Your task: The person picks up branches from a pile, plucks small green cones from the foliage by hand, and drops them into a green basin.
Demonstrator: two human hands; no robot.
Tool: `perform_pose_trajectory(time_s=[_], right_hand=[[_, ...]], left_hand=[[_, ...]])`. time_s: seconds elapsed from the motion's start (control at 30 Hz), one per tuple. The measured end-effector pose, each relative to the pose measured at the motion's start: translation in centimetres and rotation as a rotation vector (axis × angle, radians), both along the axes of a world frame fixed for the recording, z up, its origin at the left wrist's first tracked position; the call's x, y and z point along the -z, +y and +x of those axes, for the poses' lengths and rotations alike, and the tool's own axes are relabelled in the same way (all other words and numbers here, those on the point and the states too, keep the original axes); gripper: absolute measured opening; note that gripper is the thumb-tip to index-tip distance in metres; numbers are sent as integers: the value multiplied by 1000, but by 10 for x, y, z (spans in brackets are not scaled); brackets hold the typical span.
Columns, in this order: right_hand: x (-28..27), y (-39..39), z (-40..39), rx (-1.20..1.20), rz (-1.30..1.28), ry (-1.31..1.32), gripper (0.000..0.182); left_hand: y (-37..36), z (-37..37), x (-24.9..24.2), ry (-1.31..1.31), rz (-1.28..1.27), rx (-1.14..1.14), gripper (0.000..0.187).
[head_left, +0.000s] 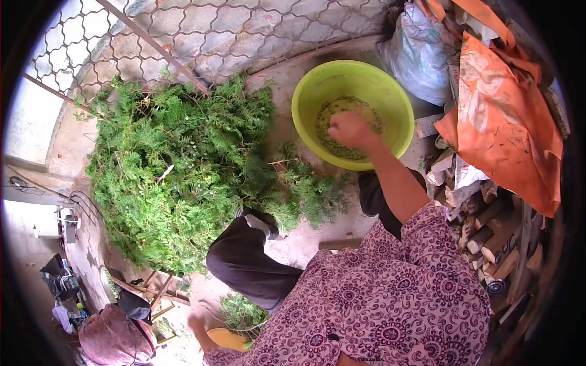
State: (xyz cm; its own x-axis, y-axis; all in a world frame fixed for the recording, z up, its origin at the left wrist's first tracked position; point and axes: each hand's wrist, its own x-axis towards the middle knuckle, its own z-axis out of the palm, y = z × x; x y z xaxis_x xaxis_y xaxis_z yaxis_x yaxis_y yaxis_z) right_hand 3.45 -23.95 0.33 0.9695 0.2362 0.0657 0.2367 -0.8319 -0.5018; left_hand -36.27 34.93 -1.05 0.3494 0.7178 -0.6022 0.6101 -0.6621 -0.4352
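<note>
My right hand [353, 130] is over the inside of a lime-green basin [299, 116], its fingers curled together; whatever they hold, if anything, is too small to make out. Small green pieces [342, 146] lie across the basin's bottom. My left hand [196, 324] is low at the bottom left, beside a yellow round object [227, 339] and some green sprigs [241, 314]; its fingers are too blurred to read. A large heap of leafy green branches [177, 177] spreads over the floor left of the basin.
Wire mesh [244, 36] runs behind the heap and basin. A white sack [421, 58], an orange sheet [497, 128] and stacked firewood [488, 238] stand at the right. A wooden frame [160, 293] and a dark red cloth bundle [113, 338] are at lower left.
</note>
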Motion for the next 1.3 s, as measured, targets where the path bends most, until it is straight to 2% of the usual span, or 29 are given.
perform_pose_trajectory(time_s=[0.03,0.07,0.1,0.13,0.17,0.2,0.23,0.27,0.3,0.37,0.47,0.53,0.57,0.63,0.77,0.83,0.97,1.0,1.07,1.13,1.17,1.2,1.23,1.27,1.3], right_hand=[[5,11,-2,-48,22,44,19],[13,22,-5,-96,44,89,19],[35,30,-4,-148,-13,139,19],[55,38,-4,-201,-68,189,19],[63,47,-9,-198,-68,193,19],[69,56,-16,-250,-142,273,20],[76,63,-22,-301,-216,353,21],[88,66,-26,-294,-215,360,21],[105,67,-29,-295,-267,414,20],[142,68,-37,-289,-318,479,20],[193,62,-46,-260,-402,605,18],[213,63,-61,-235,-364,621,21],[220,67,-64,-242,-360,627,21],[224,75,-66,-266,-386,713,24],[241,85,-72,-303,-455,673,22],[247,91,-66,-334,-486,854,18],[242,89,-40,-372,-389,863,17],[248,88,-31,-452,-410,781,20],[228,87,-15,-534,-442,687,24],[151,86,-6,-421,-167,682,32],[119,85,-4,-424,-179,674,32],[89,83,-3,-423,-43,693,32],[63,82,-2,-421,94,711,33],[43,80,-1,-425,84,705,33],[26,77,0,-402,187,759,32]], left_hand=[[9,36,10,-177,59,-16,52],[-3,69,1,-631,87,306,44],[-7,112,-1,-791,64,384,43],[-42,159,-25,-952,36,477,40],[-74,199,-42,-1045,64,661,35],[-128,235,-78,-1087,-21,655,36],[-151,263,-78,-1228,-54,781,37],[-189,284,-88,-1272,-100,799,39],[-209,302,-82,-1335,-191,947,39],[-256,323,-75,-1376,-396,1011,41],[-277,333,-44,-1314,-515,1059,39],[-281,322,-47,-966,-486,1111,39],[-282,322,-48,-1006,-569,1024,34],[-281,324,-48,-1035,-576,1015,34],[-280,327,-44,-1036,-564,984,35],[-279,328,-43,-1035,-571,986,35],[-279,332,-45,-1033,-574,996,35],[-280,332,-44,-1043,-574,991,35],[-281,335,-41,-1062,-599,990,37],[-282,338,-37,-1058,-647,970,37],[-283,339,-35,-1037,-701,955,38],[-285,340,-34,-1051,-699,950,38],[-286,341,-32,-1031,-804,957,40],[-288,342,-32,-1008,-908,964,43],[-290,343,-32,-1020,-908,960,43]])
